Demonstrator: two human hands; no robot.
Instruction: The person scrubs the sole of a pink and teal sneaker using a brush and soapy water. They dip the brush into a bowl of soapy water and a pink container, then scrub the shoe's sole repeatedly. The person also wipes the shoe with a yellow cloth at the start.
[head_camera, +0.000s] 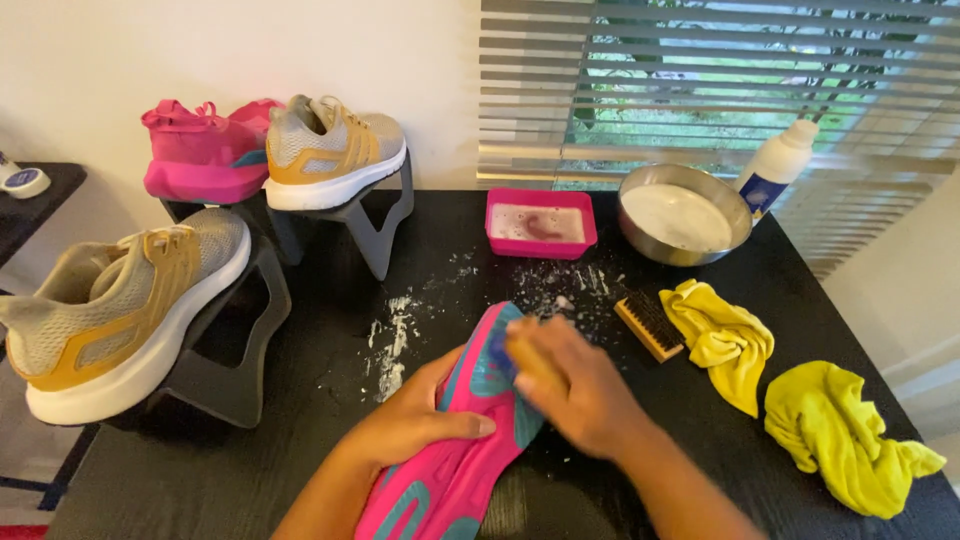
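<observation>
A pink sneaker with teal sole patches lies sole-up at the near edge of a black table, its heel end cut off by the frame. The left hand clamps its side, thumb across the sole. The right hand, blurred, presses a yellowish object onto the toe end; what it grips is hard to make out.

White suds streak the table beside the shoe. Behind it, a pink rectangular tray holds cloudy, pinkish water, and a metal bowl holds milky white liquid. A white bottle stands just beside the bowl.

A wooden brush lies bristles-up next to a yellow cloth; a second yellow cloth sits bunched near the right edge.

To the left, grey stands carry a grey-and-gold sneaker, its mate and another pink sneaker, partly hidden behind it.
</observation>
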